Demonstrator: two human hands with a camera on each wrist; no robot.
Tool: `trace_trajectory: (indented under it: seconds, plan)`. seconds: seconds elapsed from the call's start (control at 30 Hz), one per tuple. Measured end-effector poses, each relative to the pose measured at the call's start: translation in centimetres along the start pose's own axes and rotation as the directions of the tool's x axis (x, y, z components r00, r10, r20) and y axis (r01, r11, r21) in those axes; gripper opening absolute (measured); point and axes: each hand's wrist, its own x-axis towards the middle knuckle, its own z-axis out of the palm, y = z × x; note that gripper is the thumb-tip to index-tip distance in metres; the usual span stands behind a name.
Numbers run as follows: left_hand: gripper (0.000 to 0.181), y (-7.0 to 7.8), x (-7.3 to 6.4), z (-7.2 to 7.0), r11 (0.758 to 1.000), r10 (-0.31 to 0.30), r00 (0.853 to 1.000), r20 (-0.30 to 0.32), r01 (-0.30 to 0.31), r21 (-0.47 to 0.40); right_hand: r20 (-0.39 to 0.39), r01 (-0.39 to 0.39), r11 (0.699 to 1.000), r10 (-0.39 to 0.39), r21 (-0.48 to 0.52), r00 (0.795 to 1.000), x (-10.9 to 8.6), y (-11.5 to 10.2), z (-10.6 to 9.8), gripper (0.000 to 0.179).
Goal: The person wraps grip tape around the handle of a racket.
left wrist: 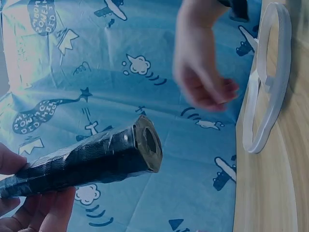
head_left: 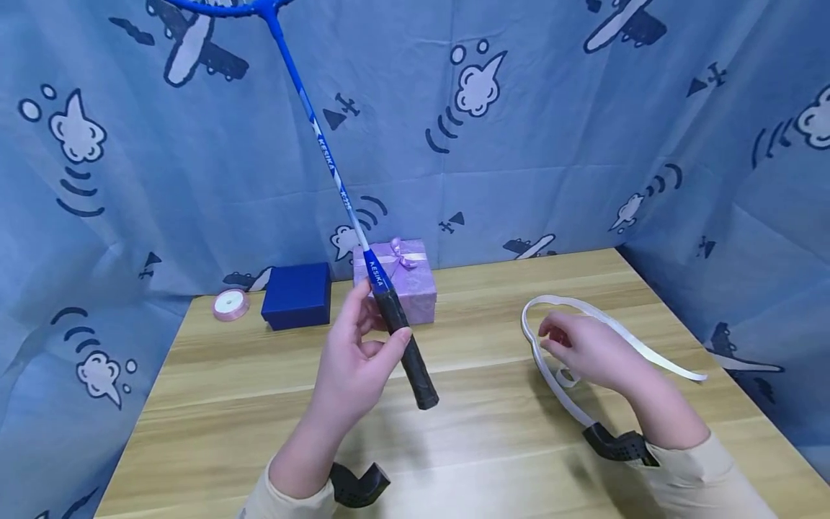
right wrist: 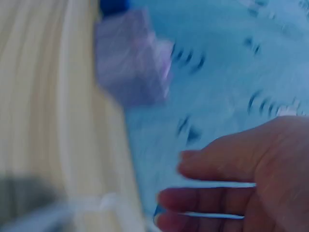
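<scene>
A blue and white badminton racket (head_left: 329,155) slants up to the left, its head partly cut off by the top of the head view. My left hand (head_left: 353,360) holds it by the black handle (head_left: 408,349), thumb on one side and fingers on the other. The handle's butt end (left wrist: 148,142) faces the left wrist camera. On the right, my right hand (head_left: 593,349) hovers over a long white strip (head_left: 547,364) curled on the table. Its fingers (right wrist: 212,198) are loosely bent with nothing between them and the thumb.
A wooden table (head_left: 246,404) stands against a blue patterned curtain (head_left: 402,86). Along its back are a roll of pink ribbon (head_left: 230,305), a dark blue box (head_left: 296,295) and a lilac gift box (head_left: 415,285) with a bow, partly behind the racket.
</scene>
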Motion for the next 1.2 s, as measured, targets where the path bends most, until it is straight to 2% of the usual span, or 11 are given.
trace_trajectory:
  seconds: [0.13, 0.27, 0.4, 0.53, 0.63, 0.77, 0.83, 0.9, 1.03, 1.1, 1.2]
  plan:
    - [0.064, 0.3, -0.2, 0.0, 1.000, 0.005, 1.000, 0.009, -0.005, -0.007, 0.079, -0.070, 0.995, 0.075, -0.064, 0.994, -1.0, 2.9, 1.3, 0.007]
    - [0.064, 0.5, -0.3, -0.2, 1.000, 0.009, 1.000, 0.006, -0.009, -0.010, 0.131, -0.081, 0.992, 0.093, -0.093, 0.987, -1.7, 4.0, 2.3, 0.011]
    - [0.065, 0.5, -0.4, -0.5, 1.000, 0.010, 1.000, 0.001, -0.010, -0.003, 0.124, -0.052, 0.987, 0.071, -0.152, 0.990, -2.0, 4.5, 2.9, 0.011]
    - [0.065, 0.4, -0.4, -0.5, 1.000, 0.014, 1.000, 0.009, -0.014, 0.006, 0.111, -0.067, 0.979, 0.089, -0.195, 0.990, -2.2, 4.8, 3.4, 0.008]
    - [0.065, 0.3, -0.2, -0.5, 1.000, 0.019, 1.000, 0.021, -0.019, 0.003, 0.093, -0.080, 0.974, 0.102, -0.212, 0.990, -2.4, 5.1, 3.8, 0.013]
    - [0.064, 0.2, 0.0, -0.3, 1.000, 0.024, 0.999, 0.038, -0.024, -0.002, 0.003, -0.062, 0.977, 0.064, -0.206, 0.998, -2.6, 5.1, 4.0, 0.018]
    - [0.064, 0.2, 0.0, -0.2, 1.000, 0.025, 0.999, 0.044, -0.025, -0.003, -0.093, -0.038, 0.982, 0.021, -0.186, 0.995, -2.6, 4.6, 3.8, 0.017]
    - [0.064, 0.1, 0.1, -0.2, 1.000, 0.026, 0.999, 0.047, -0.026, 0.003, -0.210, -0.001, 0.989, -0.030, -0.149, 0.977, -2.4, 3.6, 3.4, 0.018]
    - [0.064, -0.2, 0.2, -0.1, 0.999, 0.034, 0.997, 0.067, -0.034, -0.009, -0.391, 0.065, 0.996, -0.083, -0.059, 0.917, -1.3, 0.9, 2.3, 0.020]
    - [0.064, -0.3, 0.2, -0.1, 0.999, 0.034, 0.997, 0.073, -0.033, -0.015, -0.416, 0.075, 0.997, -0.072, -0.008, 0.906, -0.5, -0.7, 1.7, 0.016]
    - [0.063, -0.4, 0.1, -0.2, 0.999, 0.030, 0.997, 0.076, -0.028, -0.021, -0.423, 0.076, 0.996, -0.046, 0.054, 0.905, 0.5, -2.7, 0.9, 0.009]
